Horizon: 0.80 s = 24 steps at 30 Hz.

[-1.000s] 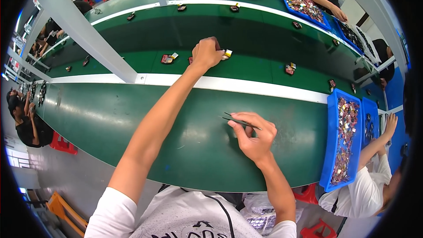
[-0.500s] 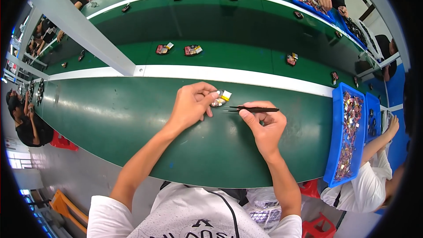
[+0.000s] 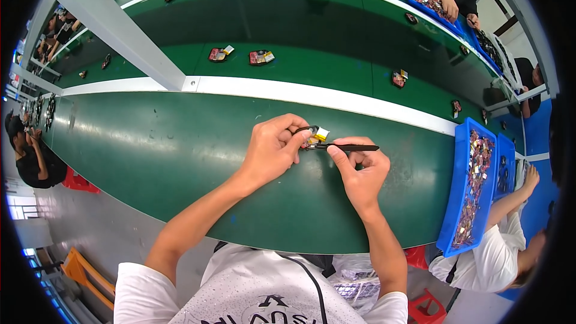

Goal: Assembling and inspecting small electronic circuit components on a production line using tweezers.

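Observation:
My left hand (image 3: 269, 149) pinches a small black-rimmed electronic assembly (image 3: 313, 128) between thumb and fingers, above the green bench (image 3: 180, 150). A white and yellow tab-like piece (image 3: 322, 134) sticks out from the assembly's right side; fingers cover much of the rest. My right hand (image 3: 363, 175) grips black tweezers (image 3: 357, 147) almost level, their tips pointing left. Those tips are at the lower edge of the assembly; whether they pinch any part is too small to tell.
A long blue tray (image 3: 451, 228) full of small parts stands at the bench's right end. Beyond the white rail (image 3: 258, 89), similar assemblies (image 3: 261, 57) lie spaced along a green belt (image 3: 312, 72). A grey post (image 3: 120, 30) rises at left. Co-workers sit around.
My left hand has shifted slightly right with the assembly, and the tweezer tips now meet it instead of standing apart. The view has shifted a little.

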Each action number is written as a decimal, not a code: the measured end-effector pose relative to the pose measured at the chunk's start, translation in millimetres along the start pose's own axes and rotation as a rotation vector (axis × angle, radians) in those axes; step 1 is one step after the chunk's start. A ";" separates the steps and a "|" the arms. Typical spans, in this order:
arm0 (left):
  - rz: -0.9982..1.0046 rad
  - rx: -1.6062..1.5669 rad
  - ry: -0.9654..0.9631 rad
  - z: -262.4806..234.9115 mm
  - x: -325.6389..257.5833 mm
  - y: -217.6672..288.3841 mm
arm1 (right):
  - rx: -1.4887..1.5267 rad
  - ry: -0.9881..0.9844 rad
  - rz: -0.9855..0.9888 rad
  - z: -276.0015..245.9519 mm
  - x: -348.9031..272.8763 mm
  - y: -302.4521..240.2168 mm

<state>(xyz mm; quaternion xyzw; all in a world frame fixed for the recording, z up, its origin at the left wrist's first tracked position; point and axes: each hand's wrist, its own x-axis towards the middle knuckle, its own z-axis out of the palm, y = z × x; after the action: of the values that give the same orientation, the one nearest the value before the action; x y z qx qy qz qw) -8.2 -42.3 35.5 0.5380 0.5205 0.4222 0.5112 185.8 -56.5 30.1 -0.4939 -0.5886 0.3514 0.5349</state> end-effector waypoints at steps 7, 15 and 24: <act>0.012 -0.010 -0.006 0.7 -0.6 -4.5 | 0.098 -0.050 0.127 0.1 2.0 5.4; 0.099 -0.014 -0.003 2.6 0.1 -8.8 | 0.316 -0.082 0.307 -0.4 8.4 2.5; 0.115 -0.028 0.025 4.8 -1.6 -11.8 | 0.300 -0.028 0.316 -4.0 8.9 -1.4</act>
<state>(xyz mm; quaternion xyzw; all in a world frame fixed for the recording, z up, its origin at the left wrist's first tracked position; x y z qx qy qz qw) -5.1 -45.2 23.4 0.5546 0.4892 0.4645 0.4872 189.9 -48.9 34.7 -0.4903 -0.4523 0.5213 0.5323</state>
